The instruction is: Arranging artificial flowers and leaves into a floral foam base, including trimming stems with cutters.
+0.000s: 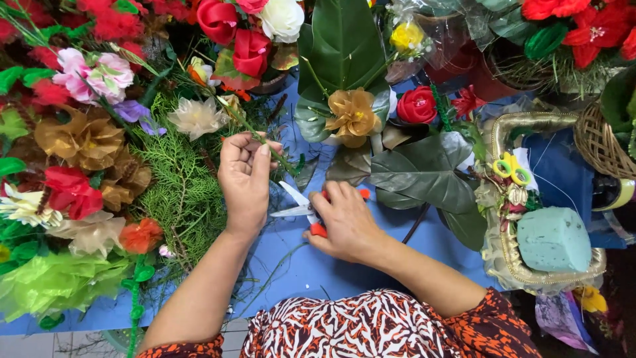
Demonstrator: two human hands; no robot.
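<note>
Flower stem (255, 132) pinched in left hand (244, 182); right hand (348, 222) grips scissors (298, 205).

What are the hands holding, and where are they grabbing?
The left hand pinches a green stem near its lower end. The right hand grips scissors by their red handles.

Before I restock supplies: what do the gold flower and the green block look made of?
Gold flower: seemingly sheer fabric or ribbon, shiny, with crinkled petals. Green block: probably floral foam, matte and finely grainy, with rounded edges.
</note>
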